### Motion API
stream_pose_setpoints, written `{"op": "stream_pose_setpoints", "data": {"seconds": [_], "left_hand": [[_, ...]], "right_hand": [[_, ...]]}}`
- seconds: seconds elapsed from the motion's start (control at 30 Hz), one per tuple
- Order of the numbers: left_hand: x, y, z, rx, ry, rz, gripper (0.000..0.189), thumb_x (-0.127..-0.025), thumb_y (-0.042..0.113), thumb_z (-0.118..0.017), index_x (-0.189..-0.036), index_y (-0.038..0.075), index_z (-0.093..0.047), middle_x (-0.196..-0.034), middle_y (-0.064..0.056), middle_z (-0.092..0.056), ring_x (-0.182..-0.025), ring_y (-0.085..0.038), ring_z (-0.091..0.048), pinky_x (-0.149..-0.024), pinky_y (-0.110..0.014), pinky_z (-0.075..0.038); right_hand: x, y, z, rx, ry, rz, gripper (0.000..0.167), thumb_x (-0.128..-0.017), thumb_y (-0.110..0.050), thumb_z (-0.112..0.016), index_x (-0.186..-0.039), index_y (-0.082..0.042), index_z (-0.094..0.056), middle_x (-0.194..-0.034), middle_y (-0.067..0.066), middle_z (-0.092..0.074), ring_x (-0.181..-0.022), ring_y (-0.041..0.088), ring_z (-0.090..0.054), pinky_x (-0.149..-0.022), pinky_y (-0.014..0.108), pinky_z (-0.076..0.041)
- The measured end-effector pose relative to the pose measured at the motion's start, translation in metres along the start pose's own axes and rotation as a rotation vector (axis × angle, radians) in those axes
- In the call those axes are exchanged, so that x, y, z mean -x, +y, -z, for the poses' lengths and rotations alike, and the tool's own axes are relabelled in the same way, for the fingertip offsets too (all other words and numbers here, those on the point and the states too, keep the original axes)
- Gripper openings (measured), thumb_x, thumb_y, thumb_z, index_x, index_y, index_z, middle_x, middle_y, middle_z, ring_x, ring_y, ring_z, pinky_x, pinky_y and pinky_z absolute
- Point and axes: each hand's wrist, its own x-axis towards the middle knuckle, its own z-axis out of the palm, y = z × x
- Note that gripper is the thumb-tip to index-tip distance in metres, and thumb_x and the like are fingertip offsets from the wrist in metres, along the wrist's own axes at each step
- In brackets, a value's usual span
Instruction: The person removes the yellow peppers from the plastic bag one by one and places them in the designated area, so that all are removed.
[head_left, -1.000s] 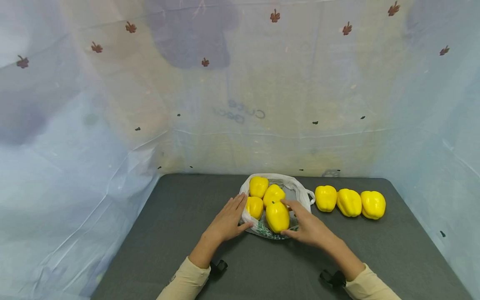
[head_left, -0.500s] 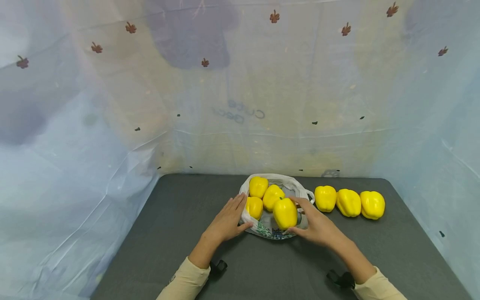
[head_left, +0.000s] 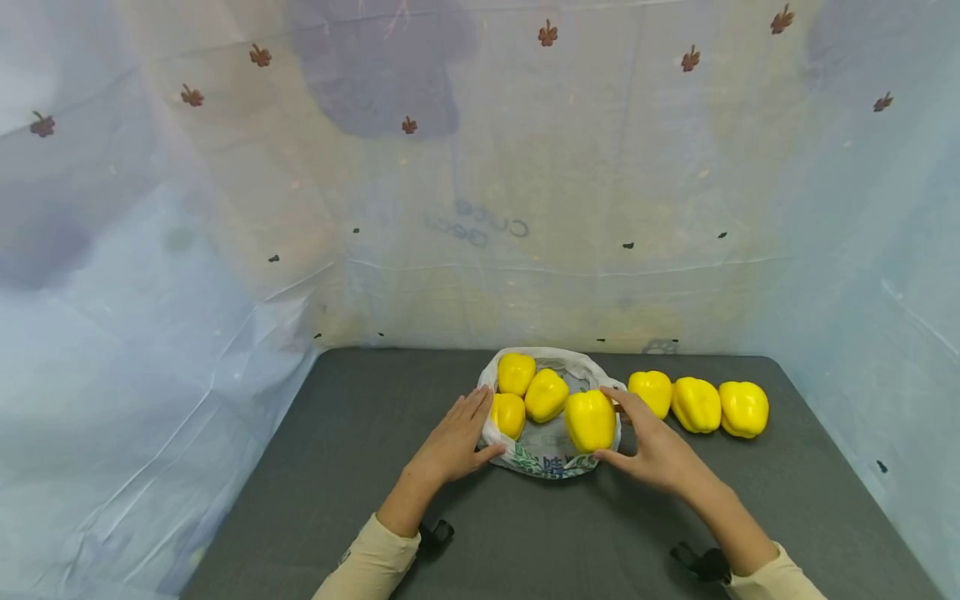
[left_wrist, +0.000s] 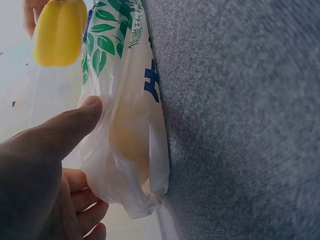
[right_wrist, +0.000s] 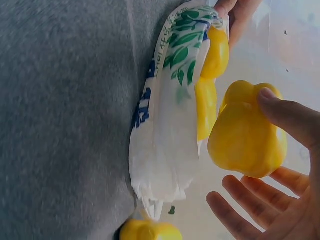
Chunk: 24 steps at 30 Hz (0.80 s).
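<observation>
Gripping a yellow pepper (head_left: 589,422) in the right hand (head_left: 658,450), above the white bag (head_left: 555,467), resting a straight-fingered left hand (head_left: 453,442) against its left side

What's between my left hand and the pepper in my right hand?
In the head view, part of the white bag and two yellow peppers inside it lie between your left hand and the held pepper.

Left hand (head_left: 452,444): fingers (head_left: 471,406) outstretched; right hand (head_left: 658,452): thumb (right_wrist: 290,111) opposing 4 fingers.

Dk grey table (head_left: 352,417); pale sheet (head_left: 555,183) behind w/ brown leaf motifs (head_left: 547,34), faint lettering (head_left: 517,227).
</observation>
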Motion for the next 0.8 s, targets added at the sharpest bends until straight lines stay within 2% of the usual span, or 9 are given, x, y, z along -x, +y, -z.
{"op": "stream_pose_setpoints", "data": {"seconds": [0.13,0.37,0.6,0.8], "left_hand": [[0.0,0.0,0.0,-0.007,-0.007,0.003,0.096,-0.105,0.054,-0.066,-0.171,0.0,-0.02,-0.179,-0.016,-0.018,-0.165,-0.031,-0.019,-0.135,-0.048,-0.017],[0.0,-0.001,0.0,-0.005,0.0,0.003,0.096,-0.105,0.053,-0.066,-0.17,0.0,-0.021,-0.178,-0.017,-0.019,-0.165,-0.031,-0.02,-0.135,-0.049,-0.018],[0.0,0.0,0.001,-0.003,-0.004,0.004,0.096,-0.105,0.052,-0.067,-0.17,-0.001,-0.02,-0.178,-0.017,-0.018,-0.165,-0.032,-0.02,-0.135,-0.05,-0.019],[0.0,0.001,0.001,-0.003,-0.011,0.01,0.096,-0.105,0.054,-0.065,-0.171,0.001,-0.019,-0.179,-0.015,-0.017,-0.166,-0.03,-0.018,-0.135,-0.049,-0.016]], "right_hand": [[0.005,0.003,0.005,0.014,0.015,-0.007,0.096,-0.089,-0.024,-0.093,-0.164,-0.008,-0.036,-0.152,0.021,-0.053,-0.124,0.039,-0.063,-0.101,0.058,-0.057],[0.011,0.011,0.013,0.003,0.032,-0.027,0.099,-0.087,-0.018,-0.094,-0.164,-0.007,-0.034,-0.159,0.021,-0.046,-0.134,0.044,-0.058,-0.106,0.061,-0.055],[0.019,0.017,0.021,0.029,0.039,-0.073,0.098,-0.086,-0.025,-0.094,-0.162,-0.005,-0.036,-0.154,0.026,-0.048,-0.13,0.048,-0.059,-0.102,0.065,-0.056],[0.025,0.022,0.026,0.034,0.054,-0.071,0.098,-0.085,-0.024,-0.095,-0.16,-0.003,-0.037,-0.151,0.025,-0.05,-0.124,0.046,-0.062,-0.099,0.063,-0.057]]}}
